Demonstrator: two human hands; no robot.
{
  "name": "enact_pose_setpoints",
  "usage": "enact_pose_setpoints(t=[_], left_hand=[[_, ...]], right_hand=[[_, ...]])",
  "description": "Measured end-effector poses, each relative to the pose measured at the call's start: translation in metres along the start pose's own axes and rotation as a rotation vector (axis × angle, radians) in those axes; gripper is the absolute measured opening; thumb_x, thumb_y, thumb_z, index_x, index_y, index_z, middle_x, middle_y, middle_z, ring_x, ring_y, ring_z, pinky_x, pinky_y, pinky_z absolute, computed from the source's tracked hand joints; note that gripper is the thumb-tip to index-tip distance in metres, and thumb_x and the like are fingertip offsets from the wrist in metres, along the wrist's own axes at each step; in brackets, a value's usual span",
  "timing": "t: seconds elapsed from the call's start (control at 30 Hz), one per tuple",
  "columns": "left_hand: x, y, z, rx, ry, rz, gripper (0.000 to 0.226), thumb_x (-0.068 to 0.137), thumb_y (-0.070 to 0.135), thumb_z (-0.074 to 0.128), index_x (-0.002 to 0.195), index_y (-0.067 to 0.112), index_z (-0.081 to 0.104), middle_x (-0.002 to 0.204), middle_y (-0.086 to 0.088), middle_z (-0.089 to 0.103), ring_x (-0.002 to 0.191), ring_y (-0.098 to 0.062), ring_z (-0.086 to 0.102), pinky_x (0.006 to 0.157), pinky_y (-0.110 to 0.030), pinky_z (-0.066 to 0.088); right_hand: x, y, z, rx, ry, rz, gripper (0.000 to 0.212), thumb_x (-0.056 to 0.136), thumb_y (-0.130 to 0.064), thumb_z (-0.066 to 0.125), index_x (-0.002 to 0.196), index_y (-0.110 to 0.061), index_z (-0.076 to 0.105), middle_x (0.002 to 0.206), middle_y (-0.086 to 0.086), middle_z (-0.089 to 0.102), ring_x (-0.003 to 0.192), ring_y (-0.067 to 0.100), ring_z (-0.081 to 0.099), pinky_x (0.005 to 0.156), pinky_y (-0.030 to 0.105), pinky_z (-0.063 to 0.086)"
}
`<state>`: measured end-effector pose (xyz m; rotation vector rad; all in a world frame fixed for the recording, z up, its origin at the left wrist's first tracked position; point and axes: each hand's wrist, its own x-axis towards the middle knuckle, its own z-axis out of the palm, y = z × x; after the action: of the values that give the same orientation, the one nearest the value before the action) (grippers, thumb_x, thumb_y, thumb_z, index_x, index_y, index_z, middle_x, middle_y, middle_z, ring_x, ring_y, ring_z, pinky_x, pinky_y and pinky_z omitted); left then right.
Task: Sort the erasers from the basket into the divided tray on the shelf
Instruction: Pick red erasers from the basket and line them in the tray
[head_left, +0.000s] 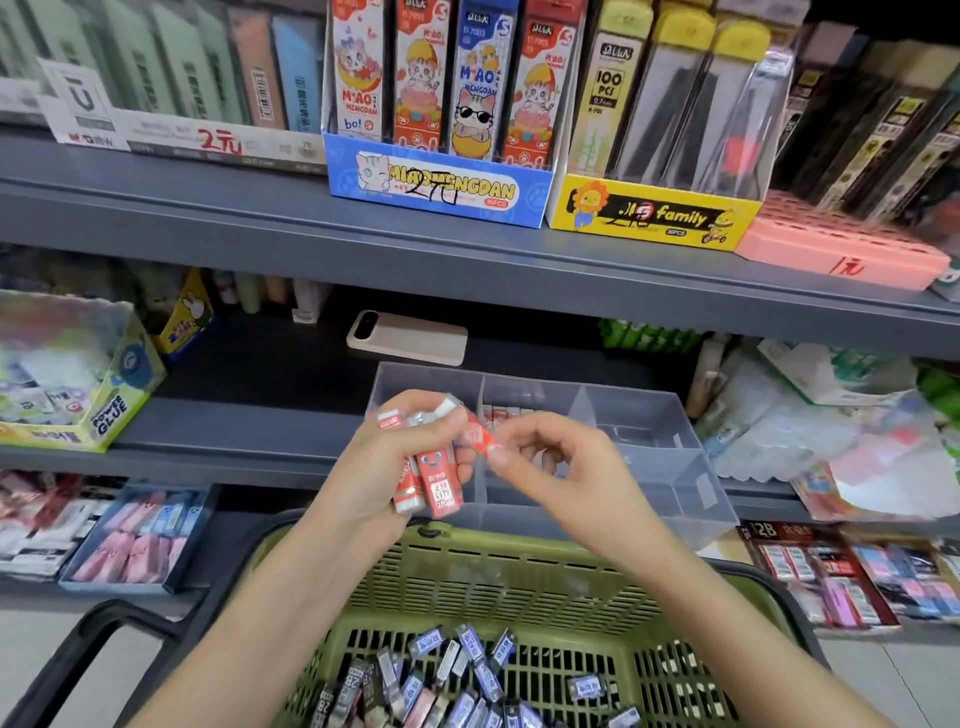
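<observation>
My left hand (387, 462) grips a bunch of several red-wrapped erasers (440, 488) above the basket's far rim. My right hand (553, 457) pinches one more red eraser (480, 435) at its end, right next to that bunch. Behind both hands, on the middle shelf, stands the clear divided tray (670, 467); a few red erasers (501, 415) lie in its middle back compartment. Below, the green slotted basket (519, 577) holds a heap of several blue, black and pink erasers (457, 686).
A beige phone (408, 338) lies on the shelf behind the tray. A glue display box (88, 395) stands to the left and plastic packets (831, 431) to the right. Boxes of pencil leads line the upper shelf (260, 208); eraser packs fill the lowest shelf.
</observation>
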<state>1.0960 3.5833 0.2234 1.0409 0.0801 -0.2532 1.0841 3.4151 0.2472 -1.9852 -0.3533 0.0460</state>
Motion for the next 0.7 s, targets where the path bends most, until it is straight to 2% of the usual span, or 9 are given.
enact_pose_setpoints(t=[0.07,0.13,0.2,0.3,0.33,0.43,0.47,0.53,0.7], left_hand=[[-0.001,-0.001,0.009,0.097,-0.042,0.003,0.019,0.060,0.016,0.075,0.077,0.012,0.067,0.063,-0.012,0.064,0.050,-0.018,0.061,0.045,-0.026,0.049],[0.001,-0.002,0.019,0.158,-0.069,-0.008,0.024,0.058,0.017,0.076,0.078,0.011,0.066,0.064,-0.011,0.064,0.051,-0.019,0.060,0.046,-0.025,0.049],[0.004,-0.003,0.026,0.187,-0.065,-0.026,0.028,0.056,0.019,0.077,0.082,0.012,0.069,0.068,-0.010,0.067,0.054,-0.019,0.063,0.049,-0.026,0.051],[0.009,-0.004,0.026,0.160,-0.018,-0.039,0.032,0.053,0.022,0.080,0.084,0.018,0.073,0.075,-0.006,0.071,0.059,-0.021,0.066,0.050,-0.027,0.052],[0.009,-0.004,0.024,0.145,-0.006,-0.037,0.031,0.051,0.023,0.080,0.081,0.020,0.073,0.075,-0.005,0.071,0.060,-0.021,0.067,0.050,-0.027,0.052],[0.007,-0.004,0.013,0.124,0.016,-0.033,0.027,0.049,0.025,0.081,0.074,0.022,0.073,0.071,-0.004,0.070,0.061,-0.020,0.067,0.049,-0.026,0.051],[0.006,-0.004,0.010,0.119,0.025,-0.034,0.025,0.050,0.024,0.080,0.074,0.023,0.073,0.070,-0.002,0.070,0.061,-0.019,0.068,0.048,-0.026,0.051],[0.003,-0.004,0.004,0.100,0.034,-0.037,0.019,0.054,0.021,0.078,0.073,0.022,0.073,0.068,0.000,0.069,0.062,-0.019,0.068,0.049,-0.026,0.052],[0.000,-0.002,-0.004,0.068,0.040,-0.032,0.014,0.060,0.017,0.075,0.073,0.021,0.072,0.066,-0.003,0.068,0.058,-0.018,0.067,0.045,-0.025,0.050]], right_hand=[[-0.002,0.001,-0.003,-0.017,-0.010,0.001,0.006,0.085,-0.016,0.066,0.090,-0.013,0.069,0.077,-0.001,0.065,0.068,0.008,0.053,0.061,0.013,0.038],[-0.004,0.002,-0.011,0.028,-0.016,0.038,0.003,0.082,-0.014,0.069,0.083,-0.017,0.071,0.069,-0.004,0.064,0.064,0.012,0.056,0.061,0.023,0.047],[-0.001,0.007,-0.025,0.066,-0.001,0.107,0.009,0.078,-0.009,0.072,0.077,-0.018,0.072,0.064,-0.005,0.066,0.060,0.008,0.057,0.054,0.021,0.046],[0.020,0.022,-0.053,0.036,0.161,0.249,0.005,0.075,-0.010,0.074,0.079,-0.010,0.071,0.058,0.002,0.065,0.049,0.009,0.053,0.044,0.022,0.036],[0.030,0.029,-0.061,-0.013,0.240,0.285,0.013,0.074,-0.015,0.076,0.084,-0.009,0.069,0.058,0.003,0.063,0.048,0.010,0.050,0.045,0.024,0.036],[0.057,0.048,-0.068,-0.349,0.304,0.288,0.018,0.072,-0.027,0.078,0.080,-0.015,0.066,0.065,0.002,0.062,0.059,0.016,0.055,0.058,0.026,0.042],[0.065,0.051,-0.066,-0.495,0.260,0.292,0.015,0.073,-0.030,0.075,0.072,-0.018,0.066,0.065,0.001,0.065,0.064,0.017,0.059,0.062,0.025,0.044],[0.077,0.056,-0.059,-0.794,0.132,0.317,0.024,0.078,-0.035,0.066,0.060,-0.019,0.067,0.065,-0.001,0.068,0.071,0.018,0.065,0.061,0.023,0.044],[0.095,0.064,-0.045,-1.173,0.042,0.312,0.022,0.075,-0.036,0.064,0.076,-0.014,0.067,0.080,0.005,0.066,0.072,0.025,0.059,0.058,0.022,0.036]])
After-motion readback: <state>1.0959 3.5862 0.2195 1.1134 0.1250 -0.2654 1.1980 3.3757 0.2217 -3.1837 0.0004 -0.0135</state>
